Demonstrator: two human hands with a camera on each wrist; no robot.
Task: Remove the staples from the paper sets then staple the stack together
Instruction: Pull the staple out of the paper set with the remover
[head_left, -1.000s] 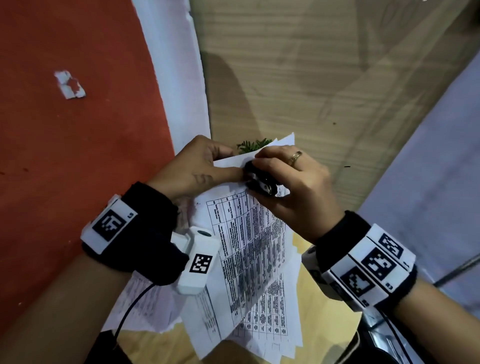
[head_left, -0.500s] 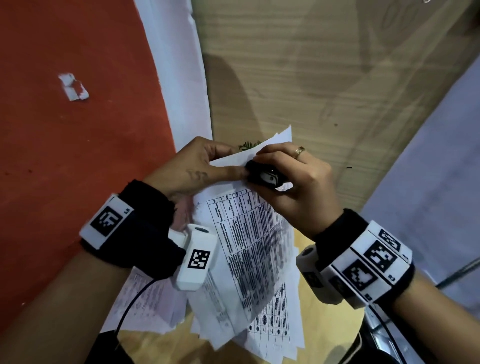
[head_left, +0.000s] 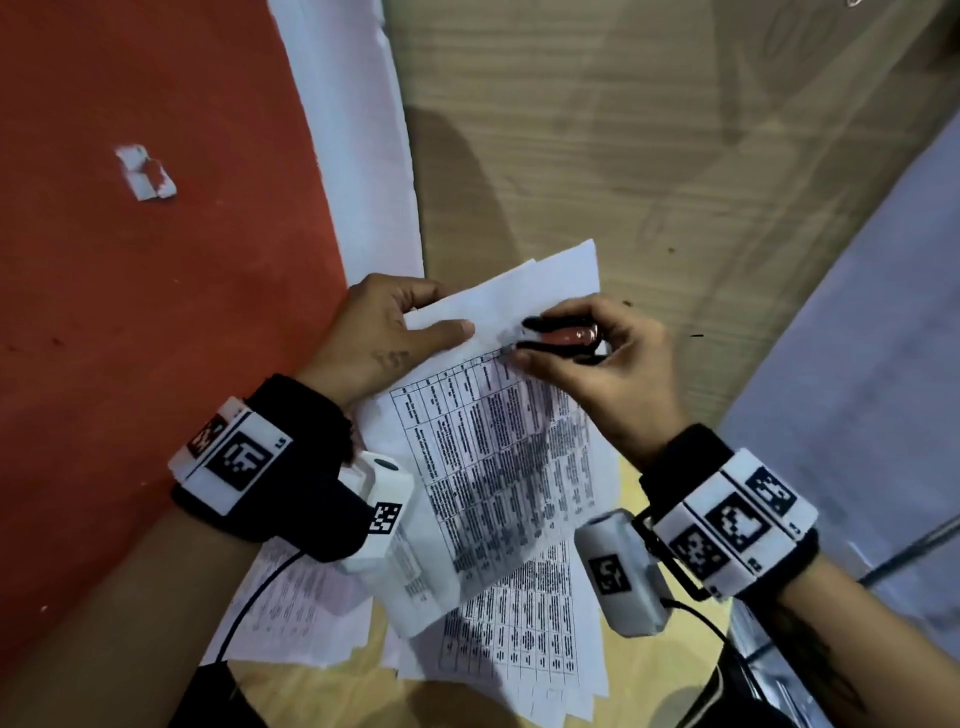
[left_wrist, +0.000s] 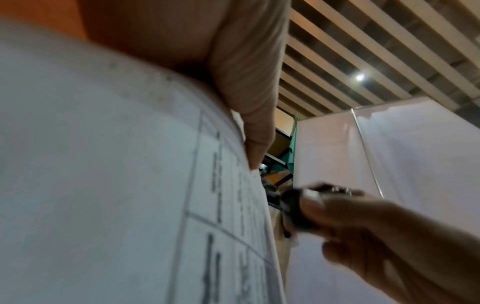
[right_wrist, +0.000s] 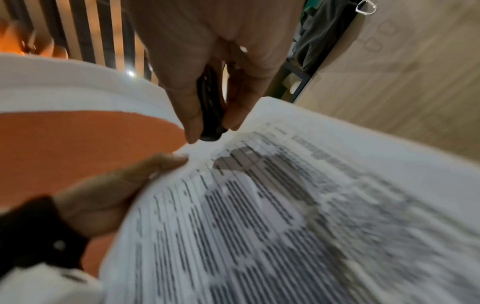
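A set of printed pages with tables (head_left: 498, 457) is held up at its top edge by my left hand (head_left: 395, 332), thumb on top and fingers behind; this paper set (left_wrist: 130, 185) (right_wrist: 285, 205) fills both wrist views. My right hand (head_left: 597, 358) pinches a small black staple remover (head_left: 561, 335) (right_wrist: 211, 115) (left_wrist: 291, 205), whose front end touches the paper's upper margin next to my left thumb. The staple itself is not visible. More printed sheets (head_left: 524, 649) lie underneath.
The wooden table top (head_left: 623, 156) stretches ahead of my hands. A red floor (head_left: 130, 286) with a scrap of white paper (head_left: 145, 171) lies to the left, a white strip (head_left: 353, 130) beside it. A pale panel (head_left: 872, 338) stands at the right.
My right hand has turned, so the staple remover now shows from the side and points left at the paper's top margin. The held pages rose and shifted slightly right.
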